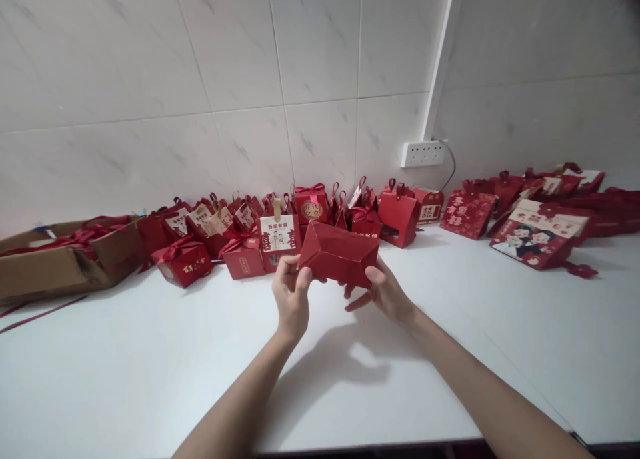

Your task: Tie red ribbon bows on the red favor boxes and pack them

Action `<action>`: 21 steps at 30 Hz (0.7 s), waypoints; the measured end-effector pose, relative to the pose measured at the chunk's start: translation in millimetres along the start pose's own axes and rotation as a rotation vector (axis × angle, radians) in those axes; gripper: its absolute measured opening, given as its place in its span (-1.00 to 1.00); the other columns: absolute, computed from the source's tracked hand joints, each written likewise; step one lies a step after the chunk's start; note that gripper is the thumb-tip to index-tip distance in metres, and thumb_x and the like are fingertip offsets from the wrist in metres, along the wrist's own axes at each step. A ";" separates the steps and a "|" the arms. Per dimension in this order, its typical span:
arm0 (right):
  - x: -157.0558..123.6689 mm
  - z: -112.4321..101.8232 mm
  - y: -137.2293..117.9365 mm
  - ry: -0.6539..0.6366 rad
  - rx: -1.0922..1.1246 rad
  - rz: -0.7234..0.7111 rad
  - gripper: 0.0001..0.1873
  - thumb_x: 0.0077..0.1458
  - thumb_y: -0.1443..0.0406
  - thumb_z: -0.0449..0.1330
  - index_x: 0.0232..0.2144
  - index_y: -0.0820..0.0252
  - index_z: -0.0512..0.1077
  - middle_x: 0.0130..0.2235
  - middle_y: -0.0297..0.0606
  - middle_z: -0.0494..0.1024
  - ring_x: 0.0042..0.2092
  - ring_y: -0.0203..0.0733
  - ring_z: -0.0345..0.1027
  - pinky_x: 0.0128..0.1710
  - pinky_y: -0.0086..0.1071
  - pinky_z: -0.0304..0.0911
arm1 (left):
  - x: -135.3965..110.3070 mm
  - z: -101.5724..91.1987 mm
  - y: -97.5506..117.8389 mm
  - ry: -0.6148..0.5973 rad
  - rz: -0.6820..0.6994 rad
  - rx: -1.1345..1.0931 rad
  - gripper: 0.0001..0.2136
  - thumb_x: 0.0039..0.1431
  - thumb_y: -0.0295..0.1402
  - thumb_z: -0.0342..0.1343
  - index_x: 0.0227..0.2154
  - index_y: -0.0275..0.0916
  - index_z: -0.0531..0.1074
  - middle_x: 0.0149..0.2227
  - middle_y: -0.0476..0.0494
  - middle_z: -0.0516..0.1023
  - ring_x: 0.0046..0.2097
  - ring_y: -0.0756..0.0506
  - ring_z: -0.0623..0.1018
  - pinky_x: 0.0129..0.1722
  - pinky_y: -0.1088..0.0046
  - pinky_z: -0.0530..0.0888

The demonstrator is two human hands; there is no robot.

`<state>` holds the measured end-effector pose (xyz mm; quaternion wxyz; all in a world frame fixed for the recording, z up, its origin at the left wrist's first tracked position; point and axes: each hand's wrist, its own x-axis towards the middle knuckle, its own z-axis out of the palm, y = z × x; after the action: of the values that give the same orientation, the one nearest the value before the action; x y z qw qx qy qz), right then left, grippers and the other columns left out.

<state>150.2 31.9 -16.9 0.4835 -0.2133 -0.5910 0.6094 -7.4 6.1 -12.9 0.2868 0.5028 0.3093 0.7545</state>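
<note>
A plain red paper box, partly folded, is held up above the white table between both hands. My left hand grips its left end, fingers curled round the edge. The right end rests in my right hand, thumb on top and fingers under it. Just behind the box stands a row of finished red gift boxes with ribbons and labels.
A brown cardboard carton with red ribbons lies at the far left. Flat red printed bags are piled at the right against the wall. A white socket strip hangs on the tiled wall. The table's front edge runs along the bottom.
</note>
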 end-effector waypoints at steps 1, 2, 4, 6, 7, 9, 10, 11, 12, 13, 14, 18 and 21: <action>0.2 0.8 0.8 0.034 -0.004 -0.032 -0.47 -0.05 0.02 0.17 -0.09 0.07 0.12 -0.37 -0.33 0.44 -0.44 -0.23 0.41 -0.55 -0.24 0.47 | -0.5 -0.4 -1.0 -0.009 0.006 -0.010 -0.72 0.02 -0.13 0.16 -0.41 -0.22 0.27 -0.50 0.04 0.39 -0.51 0.06 0.40 -0.50 0.54 0.38; 0.3 1.7 1.4 0.074 -0.010 -0.067 -0.47 -0.08 0.03 0.20 -0.12 0.08 0.13 -0.38 -0.34 0.44 -0.47 -0.25 0.40 -0.55 -0.25 0.47 | -0.9 -0.5 -2.0 -0.012 0.008 -0.013 -0.73 0.03 -0.13 0.15 -0.42 -0.23 0.28 -0.49 0.03 0.39 -0.49 0.06 0.40 -0.48 0.54 0.38; 0.0 3.0 1.4 0.142 -0.020 -0.110 -0.44 -0.14 0.04 0.24 -0.14 0.07 0.12 -0.38 -0.37 0.44 -0.51 -0.28 0.39 -0.55 -0.27 0.46 | -1.2 -0.2 -4.3 -0.012 -0.011 -0.021 -0.74 0.04 -0.15 0.15 -0.41 -0.23 0.29 -0.46 0.02 0.39 -0.46 0.05 0.41 -0.45 0.55 0.40; -0.4 3.9 -0.4 0.159 -0.019 -0.113 -0.36 -0.18 0.02 0.27 -0.12 0.04 0.09 -0.37 -0.38 0.44 -0.51 -0.28 0.41 -0.53 -0.27 0.46 | -0.5 0.4 -6.6 -0.002 -0.057 -0.064 -0.75 0.06 -0.15 0.13 -0.40 -0.23 0.28 -0.44 0.02 0.39 -0.44 0.05 0.43 -0.43 0.54 0.42; -0.6 4.2 -1.7 0.149 -0.013 -0.108 -0.32 -0.20 0.00 0.28 -0.10 0.04 0.07 -0.37 -0.38 0.45 -0.50 -0.26 0.42 -0.52 -0.26 0.47 | 0.4 0.7 -7.7 0.007 -0.083 -0.089 -0.75 0.07 -0.15 0.13 -0.41 -0.22 0.27 -0.44 0.02 0.39 -0.43 0.05 0.43 -0.42 0.54 0.43; -1.1 4.7 -4.3 0.116 0.004 -0.109 -0.22 -0.25 -0.04 0.31 -0.06 0.04 0.04 -0.40 -0.37 0.47 -0.48 -0.21 0.44 -0.50 -0.24 0.47 | 2.9 1.2 -9.2 0.027 -0.138 -0.134 -0.73 0.06 -0.13 0.12 -0.44 -0.22 0.23 -0.47 0.03 0.39 -0.45 0.05 0.44 -0.43 0.53 0.44; -1.4 5.2 -5.3 0.104 0.012 -0.120 -0.19 -0.26 -0.05 0.31 -0.05 0.05 0.03 -0.42 -0.37 0.48 -0.47 -0.19 0.45 -0.49 -0.23 0.47 | 4.3 1.5 -9.7 0.036 -0.163 -0.150 -0.71 0.06 -0.12 0.12 -0.45 -0.22 0.21 -0.49 0.04 0.39 -0.47 0.05 0.45 -0.44 0.53 0.44; -1.9 5.8 -6.2 0.096 0.016 -0.135 -0.18 -0.26 -0.04 0.32 -0.04 0.05 0.02 -0.44 -0.37 0.49 -0.47 -0.18 0.45 -0.49 -0.22 0.47 | 5.5 1.8 -10.1 0.042 -0.183 -0.163 -0.70 0.05 -0.11 0.12 -0.47 -0.22 0.19 -0.52 0.05 0.38 -0.48 0.05 0.44 -0.46 0.54 0.44; -2.5 6.6 -6.8 0.091 0.015 -0.149 -0.18 -0.25 -0.02 0.33 -0.03 0.05 0.01 -0.45 -0.37 0.49 -0.46 -0.18 0.46 -0.49 -0.21 0.47 | 6.5 2.0 -10.4 0.046 -0.196 -0.174 -0.69 0.05 -0.10 0.11 -0.48 -0.22 0.18 -0.54 0.07 0.37 -0.50 0.06 0.44 -0.48 0.55 0.43; -3.1 7.5 -7.3 0.089 0.013 -0.162 -0.18 -0.23 0.01 0.33 -0.02 0.05 0.00 -0.46 -0.37 0.50 -0.46 -0.18 0.46 -0.48 -0.21 0.46 | 7.3 2.3 -10.7 0.049 -0.203 -0.184 -0.68 0.05 -0.09 0.11 -0.48 -0.21 0.17 -0.55 0.08 0.36 -0.51 0.07 0.43 -0.49 0.57 0.41; -3.8 8.4 -7.7 0.087 0.008 -0.170 -0.19 -0.21 0.04 0.33 -0.01 0.05 -0.01 -0.46 -0.38 0.50 -0.46 -0.18 0.46 -0.48 -0.22 0.46 | 7.7 2.5 -10.9 0.051 -0.204 -0.195 -0.68 0.05 -0.09 0.11 -0.48 -0.21 0.17 -0.56 0.08 0.36 -0.52 0.07 0.42 -0.50 0.58 0.40; -5.4 10.8 -8.4 0.090 -0.018 -0.174 -0.23 -0.19 0.08 0.33 -0.03 0.05 -0.01 -0.46 -0.38 0.49 -0.45 -0.19 0.45 -0.47 -0.24 0.46 | 7.1 2.7 -11.8 0.047 -0.207 -0.204 -0.70 0.06 -0.11 0.09 -0.47 -0.21 0.16 -0.52 0.07 0.38 -0.49 0.07 0.44 -0.50 0.60 0.39; -5.4 11.0 -8.2 0.098 -0.039 -0.170 -0.22 -0.20 0.08 0.33 -0.02 0.02 -0.02 -0.32 -0.32 0.47 -0.40 -0.19 0.45 -0.48 -0.24 0.46 | 5.5 2.3 -11.5 0.031 -0.195 -0.172 -0.72 0.08 -0.13 0.08 -0.47 -0.20 0.16 -0.51 0.07 0.38 -0.46 0.06 0.44 -0.45 0.56 0.42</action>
<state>146.2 20.3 -8.7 0.5574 -0.2013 -0.5944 0.5435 -5.6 18.1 -17.7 0.3961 0.4321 0.2954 0.7544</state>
